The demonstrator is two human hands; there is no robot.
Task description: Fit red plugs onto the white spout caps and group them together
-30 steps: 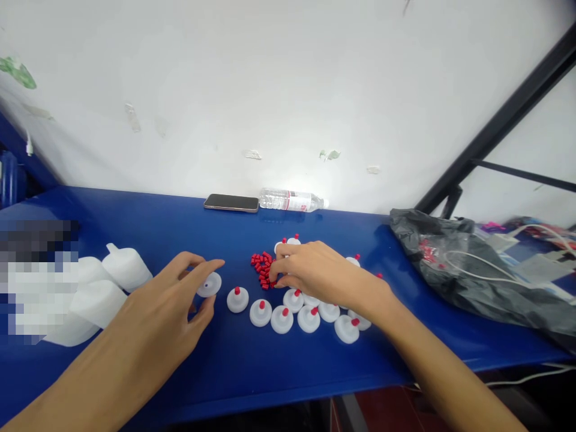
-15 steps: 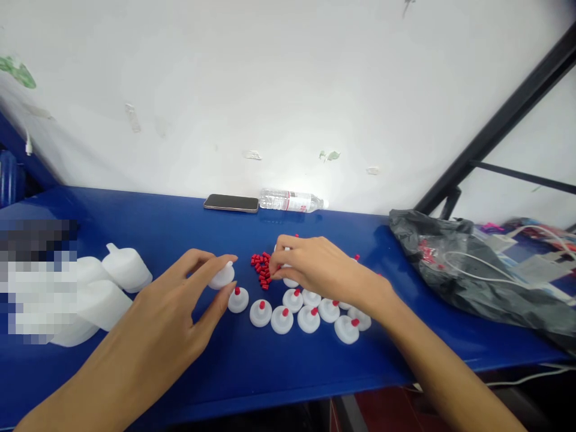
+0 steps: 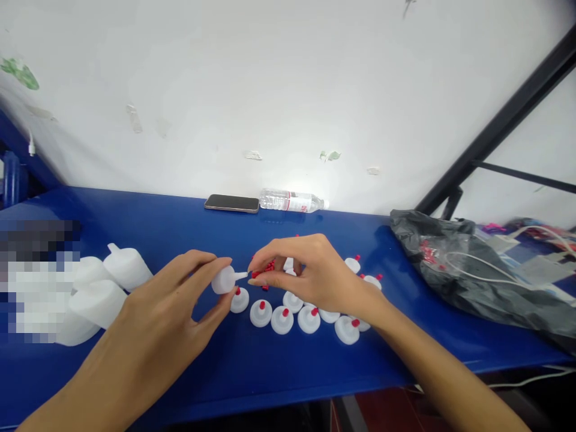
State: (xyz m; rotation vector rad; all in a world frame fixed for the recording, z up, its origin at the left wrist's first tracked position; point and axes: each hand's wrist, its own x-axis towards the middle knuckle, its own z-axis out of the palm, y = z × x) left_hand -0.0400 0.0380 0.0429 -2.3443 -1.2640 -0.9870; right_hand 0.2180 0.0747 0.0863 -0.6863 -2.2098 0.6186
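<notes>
On a glossy blue table [image 3: 270, 372], the person's left hand [image 3: 171, 318] pinches a small white plastic nozzle cap [image 3: 225, 279], tipped sideways just above the table with its bare spout towards the right hand [image 3: 310, 273], whose thumb and forefinger close narrowly on what seems a tiny red plastic tip [image 3: 254, 275] right at that spout. About a dozen smooth, dome-shaped white caps already wearing red tips [image 3: 288, 315] sit in loose rows below the hands, while a heap of loose red tips [image 3: 269, 267] behind and uncapped white plastic pieces [image 3: 121, 267] at left suggest more remains. A crumpled black plastic bag [image 3: 468, 270] lies at right.
</notes>
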